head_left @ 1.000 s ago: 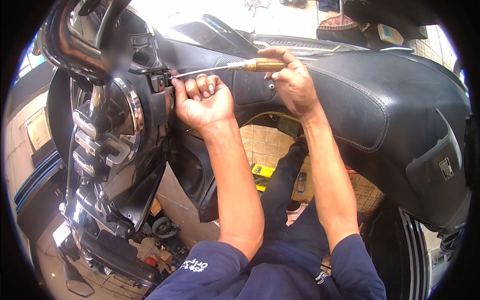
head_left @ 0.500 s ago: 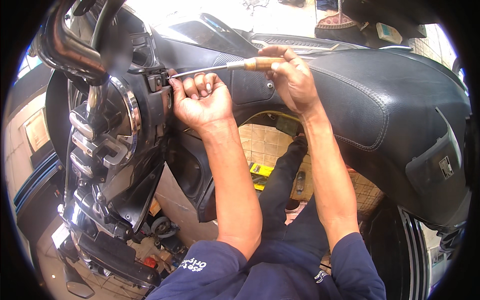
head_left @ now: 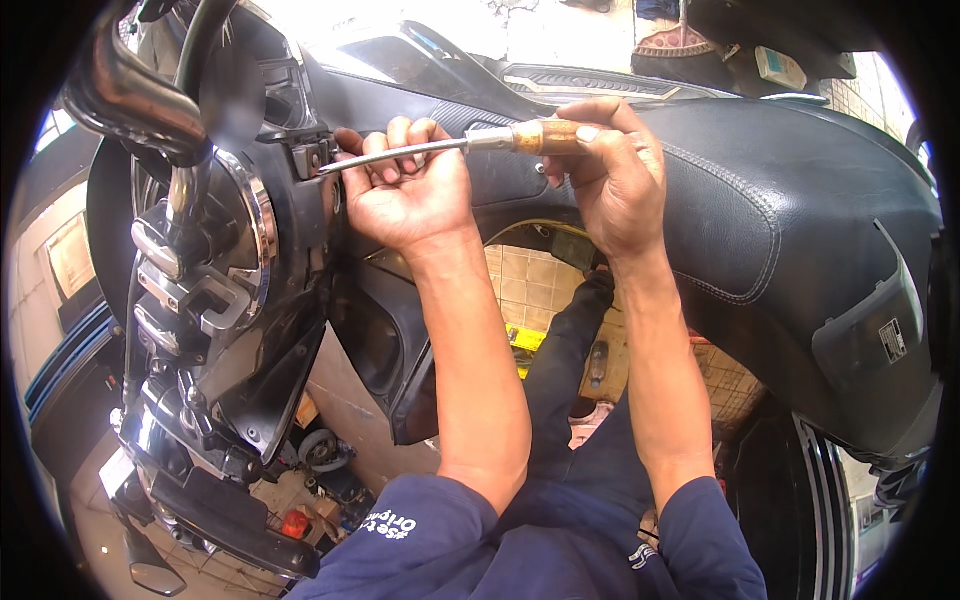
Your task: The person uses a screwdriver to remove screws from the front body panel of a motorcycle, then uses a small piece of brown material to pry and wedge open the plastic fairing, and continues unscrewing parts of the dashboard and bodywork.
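Small white rectangular label (head_left: 893, 340) with dark print, stuck on the grey panel (head_left: 865, 335) under the black seat (head_left: 800, 220), far right. Pale boxy package (head_left: 780, 68), perhaps a carton, top right, blurred. Framed pale sign (head_left: 70, 258) at left edge.

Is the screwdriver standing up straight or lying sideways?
Lying sideways. The screwdriver runs nearly level: the right hand grips its wooden handle, the left hand steadies the metal shaft, and the tip meets the scooter's black panel.
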The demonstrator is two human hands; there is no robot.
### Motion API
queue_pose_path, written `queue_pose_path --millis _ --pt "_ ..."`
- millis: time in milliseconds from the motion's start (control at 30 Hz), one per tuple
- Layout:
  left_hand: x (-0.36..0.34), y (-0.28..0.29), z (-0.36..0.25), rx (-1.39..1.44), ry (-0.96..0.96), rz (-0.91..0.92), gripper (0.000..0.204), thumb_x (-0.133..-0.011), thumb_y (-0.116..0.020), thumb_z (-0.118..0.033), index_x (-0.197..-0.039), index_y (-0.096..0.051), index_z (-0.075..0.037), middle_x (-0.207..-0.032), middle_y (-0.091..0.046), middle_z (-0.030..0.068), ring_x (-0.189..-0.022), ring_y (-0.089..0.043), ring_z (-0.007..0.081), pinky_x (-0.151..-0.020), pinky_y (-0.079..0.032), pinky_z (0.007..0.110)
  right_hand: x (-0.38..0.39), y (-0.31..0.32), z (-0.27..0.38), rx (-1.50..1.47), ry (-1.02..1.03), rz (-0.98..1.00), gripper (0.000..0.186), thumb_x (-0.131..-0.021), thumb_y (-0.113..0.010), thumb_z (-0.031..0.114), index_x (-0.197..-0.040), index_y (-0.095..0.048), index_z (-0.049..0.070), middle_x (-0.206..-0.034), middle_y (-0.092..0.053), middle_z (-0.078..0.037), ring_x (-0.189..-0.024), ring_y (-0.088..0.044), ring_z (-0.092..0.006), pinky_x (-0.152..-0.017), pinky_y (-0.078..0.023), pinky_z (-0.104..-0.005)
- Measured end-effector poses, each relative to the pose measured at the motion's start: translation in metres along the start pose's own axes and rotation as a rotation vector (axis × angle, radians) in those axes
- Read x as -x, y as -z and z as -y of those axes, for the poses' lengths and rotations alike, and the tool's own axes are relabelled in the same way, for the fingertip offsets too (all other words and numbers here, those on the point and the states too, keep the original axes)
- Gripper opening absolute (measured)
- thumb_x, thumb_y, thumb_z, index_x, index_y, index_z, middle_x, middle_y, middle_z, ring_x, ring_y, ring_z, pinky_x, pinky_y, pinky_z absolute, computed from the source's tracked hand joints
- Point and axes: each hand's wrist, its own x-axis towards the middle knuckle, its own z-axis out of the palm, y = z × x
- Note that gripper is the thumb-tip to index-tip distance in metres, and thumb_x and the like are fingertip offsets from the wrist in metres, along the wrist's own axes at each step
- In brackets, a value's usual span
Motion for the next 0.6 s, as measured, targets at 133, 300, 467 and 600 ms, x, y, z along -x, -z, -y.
queue_pose_path --millis 133,300,467,600 --pt "-0.001 0.0 -0.002 0.164 0.084 0.027 0.019 -0.103 -0.047 -0.019 -0.098 -0.063 -0.008 -0.056 -0.026 -0.0043 -0.054 -0.027 0.0113 -0.055 -0.03 0.027 0.002 -0.003 -0.002 -0.03 0.012 -0.044 0.018 -0.093 -0.052 0.005 -0.107 -0.06 -0.003 -0.09 -0.07 -0.017 -0.071 -0.065 -0.0193 -0.065 -0.052 -0.0319" --pt "-0.001 0.001 -0.006 0.243 0.146 0.049 0.016 -0.101 -0.05 -0.016 -0.098 -0.063 -0.007 -0.057 -0.024 -0.0046 -0.055 -0.026 0.011 -0.056 -0.029 0.026 0.002 0.001 -0.008 -0.041 0.005 -0.037 0.018 -0.094 -0.051 0.005 -0.108 -0.06 -0.004 -0.091 -0.071 -0.018 -0.071 -0.065 -0.0194 -0.065 -0.052 -0.0324" --pt "0.001 0.001 -0.007 0.329 0.174 0.049 0.013 -0.099 -0.053 -0.015 -0.098 -0.063 -0.006 -0.057 -0.025 -0.0045 -0.055 -0.026 0.0109 -0.055 -0.029 0.026 0.003 0.0 -0.01 -0.069 -0.009 -0.035 0.018 -0.094 -0.051 0.003 -0.108 -0.059 -0.004 -0.091 -0.07 -0.018 -0.072 -0.065 -0.0196 -0.066 -0.052 -0.0327" --pt "0.0 0.001 -0.007 0.326 0.176 0.064 0.011 -0.096 -0.053 -0.011 -0.097 -0.062 -0.005 -0.057 -0.026 -0.0045 -0.055 -0.026 0.0108 -0.054 -0.029 0.026 0.007 -0.005 -0.005 -0.06 0.097 -0.003 0.018 -0.093 -0.05 0.002 -0.109 -0.059 -0.004 -0.093 -0.069 -0.017 -0.075 -0.065 -0.0196 -0.068 -0.053 -0.033"
